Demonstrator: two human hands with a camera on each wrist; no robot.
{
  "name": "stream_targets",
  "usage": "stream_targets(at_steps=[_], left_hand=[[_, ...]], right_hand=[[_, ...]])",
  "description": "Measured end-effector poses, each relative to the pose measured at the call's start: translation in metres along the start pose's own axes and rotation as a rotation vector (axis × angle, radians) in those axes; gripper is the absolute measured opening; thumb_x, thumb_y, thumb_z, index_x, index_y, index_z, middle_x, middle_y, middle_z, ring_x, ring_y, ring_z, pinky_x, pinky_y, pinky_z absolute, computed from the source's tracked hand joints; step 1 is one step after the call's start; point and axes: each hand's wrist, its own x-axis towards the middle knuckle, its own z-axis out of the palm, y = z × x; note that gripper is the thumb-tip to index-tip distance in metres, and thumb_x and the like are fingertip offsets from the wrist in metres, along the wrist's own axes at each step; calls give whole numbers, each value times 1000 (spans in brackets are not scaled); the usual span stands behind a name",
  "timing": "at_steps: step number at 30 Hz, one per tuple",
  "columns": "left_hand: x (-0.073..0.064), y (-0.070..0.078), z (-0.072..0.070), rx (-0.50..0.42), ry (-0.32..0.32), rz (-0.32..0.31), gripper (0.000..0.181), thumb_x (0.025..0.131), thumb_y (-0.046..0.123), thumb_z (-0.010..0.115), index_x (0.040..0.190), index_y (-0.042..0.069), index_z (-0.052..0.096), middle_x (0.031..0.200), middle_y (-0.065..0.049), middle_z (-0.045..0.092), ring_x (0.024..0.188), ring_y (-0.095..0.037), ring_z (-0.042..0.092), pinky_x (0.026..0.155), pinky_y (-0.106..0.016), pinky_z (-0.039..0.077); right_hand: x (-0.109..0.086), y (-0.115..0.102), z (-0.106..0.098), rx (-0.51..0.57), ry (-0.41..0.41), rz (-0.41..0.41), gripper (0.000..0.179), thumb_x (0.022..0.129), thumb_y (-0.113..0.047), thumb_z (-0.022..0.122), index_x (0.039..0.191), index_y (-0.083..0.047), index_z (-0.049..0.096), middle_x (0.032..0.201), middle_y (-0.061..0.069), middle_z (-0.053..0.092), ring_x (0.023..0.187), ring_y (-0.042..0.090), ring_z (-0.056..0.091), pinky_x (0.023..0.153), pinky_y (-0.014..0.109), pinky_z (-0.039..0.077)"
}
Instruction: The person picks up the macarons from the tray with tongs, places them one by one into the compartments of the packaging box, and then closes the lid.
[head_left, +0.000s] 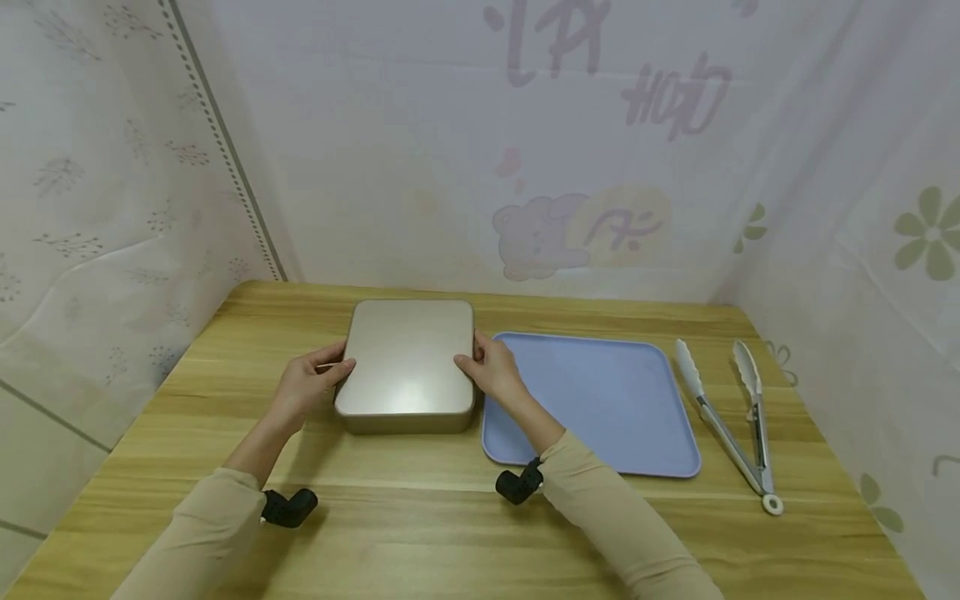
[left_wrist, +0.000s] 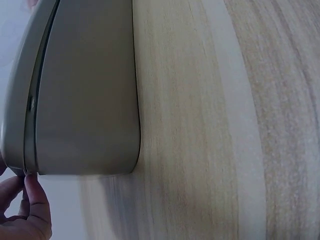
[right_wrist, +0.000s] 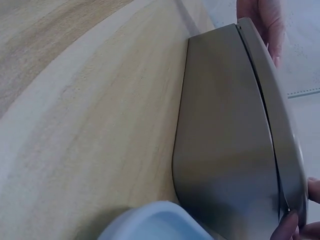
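A square, champagne-coloured metal tin [head_left: 408, 425] stands on the table, its flat lid [head_left: 408, 354] on top. My left hand [head_left: 303, 383] grips the lid's left edge, thumb on the top and fingers at the side. Opposite it, my right hand [head_left: 495, 367] holds the right edge the same way. In the left wrist view, fingertips [left_wrist: 37, 197] press at the seam under the lid's rim. A thin dark gap runs between lid and tin wall [right_wrist: 220, 125] in the right wrist view. The tin's inside is hidden.
A blue rectangular tray [head_left: 600, 404] lies close to the tin's right side, partly under my right forearm. Metal tongs [head_left: 731, 442] with white tips lie spread farther right. The wooden table [head_left: 405, 517] backs onto a printed cloth [head_left: 420, 167].
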Motion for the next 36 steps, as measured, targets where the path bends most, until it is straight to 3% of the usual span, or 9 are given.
stream_targets(at_steps=[19,24,29,36], left_hand=[[3,-3,1,-19,7,0,55,98,20,53,143,-4,34,135,-26,44,89,13,48,79,-5,45],[3,-3,2,7,9,-18,55,98,22,52,143,-3,34,137,-24,44,107,-7,52,79,-4,44],[3,-3,1,7,-3,-15,55,98,22,52,143,-4,33,138,-25,43,122,-28,45,79,-3,42],[3,-5,0,1,-4,-17,55,98,21,52,143,-4,33,140,-25,42,115,-17,50,79,-3,44]], right_hand=[[2,5,4,3,19,11,20,90,-16,65,83,-6,49,67,-1,37,57,11,37,49,20,29],[1,5,4,26,24,-6,15,90,-14,64,90,-2,54,66,-1,38,56,11,37,49,20,29],[2,5,5,35,21,-12,15,90,-13,64,94,-1,56,65,-1,37,56,11,36,49,20,28],[2,4,5,37,17,4,15,90,-14,64,93,-2,56,65,-2,37,57,11,36,49,20,28]])
